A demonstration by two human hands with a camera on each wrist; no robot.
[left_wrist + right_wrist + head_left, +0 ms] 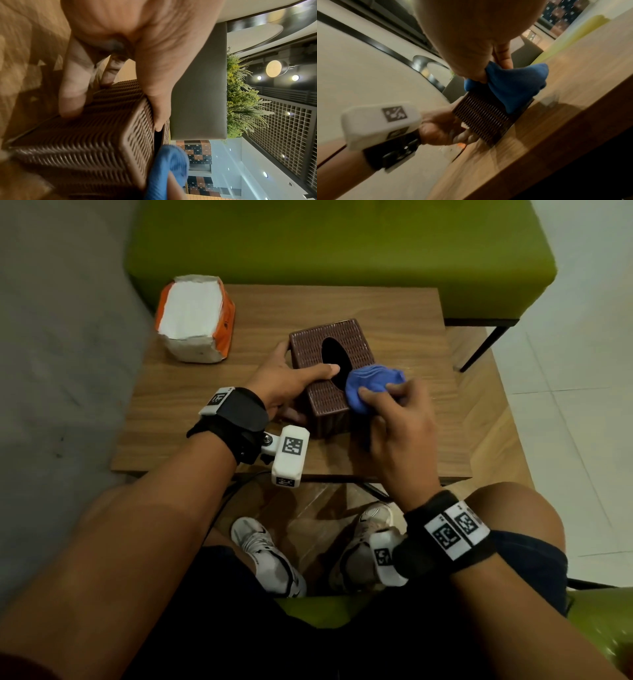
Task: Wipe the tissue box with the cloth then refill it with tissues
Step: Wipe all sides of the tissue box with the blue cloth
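A brown woven tissue box (325,402) with a dark oval slot stands on the wooden table (394,313). My left hand (291,381) grips it from the left, thumb across the top by the slot, fingers down the left side; the left wrist view shows this grip on the box (85,148). My right hand (394,412) holds a bunched blue cloth (373,386) against the box's top right edge. The right wrist view shows the cloth (513,83) draped over the box (484,116), pinched between thumb and fingers.
An opened orange pack of white tissues (193,316) lies at the table's far left. A green bench (342,244) stands behind the table, with its black leg (483,347) to the right. My knees and shoes (267,553) are below the near table edge.
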